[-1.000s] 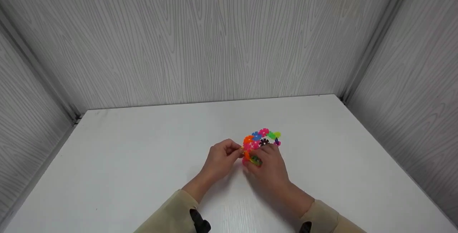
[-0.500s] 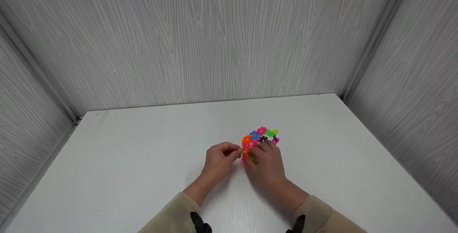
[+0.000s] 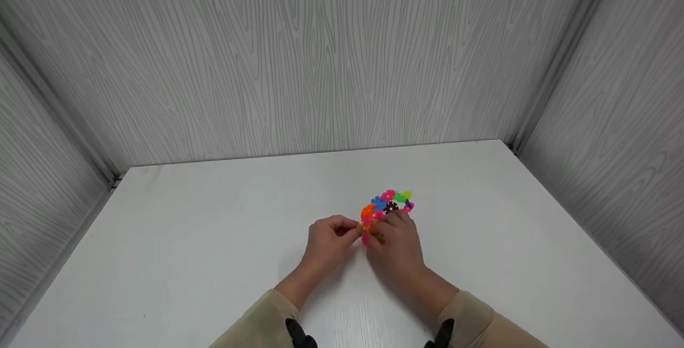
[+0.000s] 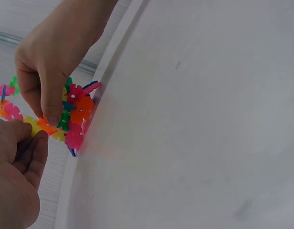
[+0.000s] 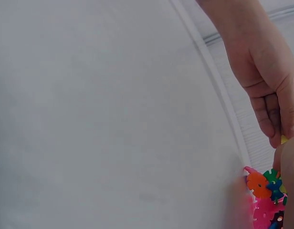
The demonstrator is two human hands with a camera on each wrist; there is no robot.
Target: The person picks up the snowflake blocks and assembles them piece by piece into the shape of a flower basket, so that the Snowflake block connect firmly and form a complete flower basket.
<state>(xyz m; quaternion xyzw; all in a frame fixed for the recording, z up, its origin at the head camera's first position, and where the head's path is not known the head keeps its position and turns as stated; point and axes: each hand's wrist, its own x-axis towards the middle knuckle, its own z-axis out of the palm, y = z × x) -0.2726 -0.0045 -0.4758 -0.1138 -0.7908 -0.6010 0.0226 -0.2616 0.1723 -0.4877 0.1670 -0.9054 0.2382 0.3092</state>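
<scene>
Interlocking plastic snowflake discs, joined into a colourful openwork piece [image 3: 378, 203], are between my hands over the white table. My left hand [image 3: 327, 241] pinches a yellow snowflake disc [image 4: 31, 125] at the piece's left edge, between thumb and fingertips. My right hand [image 3: 398, 241] grips the piece from the right; its thumb lies on an orange disc [image 4: 46, 126] beside the yellow one. Pink, blue, green and black discs show beyond the right fingers. My right palm and fingers hide the lower part. Only a sliver of the right hand [image 5: 292, 167] appears in the right wrist view.
The white table [image 3: 214, 241] extends around both hands. Grey wood-grain panels stand behind it [image 3: 320, 59] and on both sides. Beige sleeves [image 3: 256, 321] with black wrist mounts reach in from the front edge.
The far end of the joined discs has shifted slightly left and turned a little. Both hands keep their hold, with the right hand and forearm slightly further left.
</scene>
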